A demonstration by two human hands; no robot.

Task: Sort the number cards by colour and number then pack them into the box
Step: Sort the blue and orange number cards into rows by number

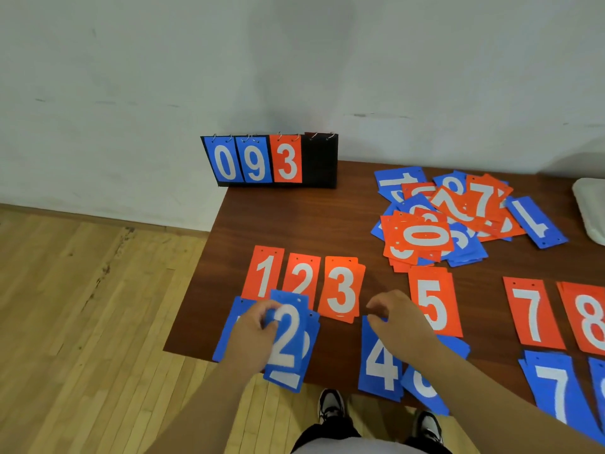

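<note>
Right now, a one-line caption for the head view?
Mid-sort: left hand holds a blue 2 card, right hand pinches the blue 4 card.

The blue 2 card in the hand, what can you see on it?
The blue 2 card is a thin, flat rectangle, plastic by its look, with a big white 2 and a small hole showing near its top edge. The left hand pinches its left edge. It lies over another blue card, its top overlaps the red 2 card, and its bottom reaches past the front edge of the table.
</note>
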